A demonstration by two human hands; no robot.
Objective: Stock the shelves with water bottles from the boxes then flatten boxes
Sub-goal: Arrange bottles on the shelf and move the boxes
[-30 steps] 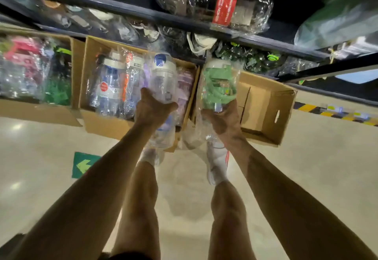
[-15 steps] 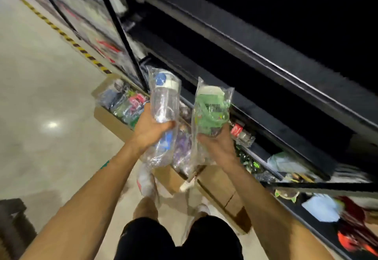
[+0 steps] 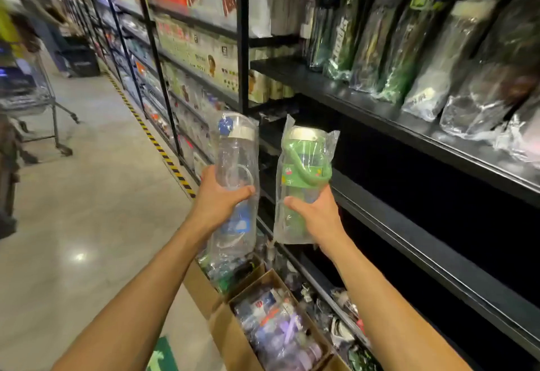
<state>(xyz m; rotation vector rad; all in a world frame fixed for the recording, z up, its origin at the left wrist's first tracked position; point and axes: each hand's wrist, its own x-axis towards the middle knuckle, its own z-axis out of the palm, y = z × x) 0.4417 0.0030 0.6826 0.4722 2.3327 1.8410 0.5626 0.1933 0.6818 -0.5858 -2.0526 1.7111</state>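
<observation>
Two bottles are held up in front of the dark shelf [image 3: 438, 256], one in each hand. The clear bottle [image 3: 236, 166] with a blue cap is gripped by the left hand [image 3: 217, 199], fingers wrapped round its middle. The green bottle [image 3: 304, 166] with a loop strap is gripped low by the right hand [image 3: 317, 215], fingers curled behind it. Both are sealed in clear bags. Two open boxes [image 3: 230, 338], maybe three, are seen below, packed with bottles.

1. Tall clear plastic bottle [image 3: 236, 172]: blue button, blue label.
2. Bagged green-strapped bottle [image 3: 304, 166]: green, lid apparently white.
3. Metal shelf [image 3: 365, 107]: black.
4. Floor tape line [image 3: 172, 163]: yellow-black diagonal stripes.
5. Cardboard box [image 3: 230, 341]: plain brown.
</observation>
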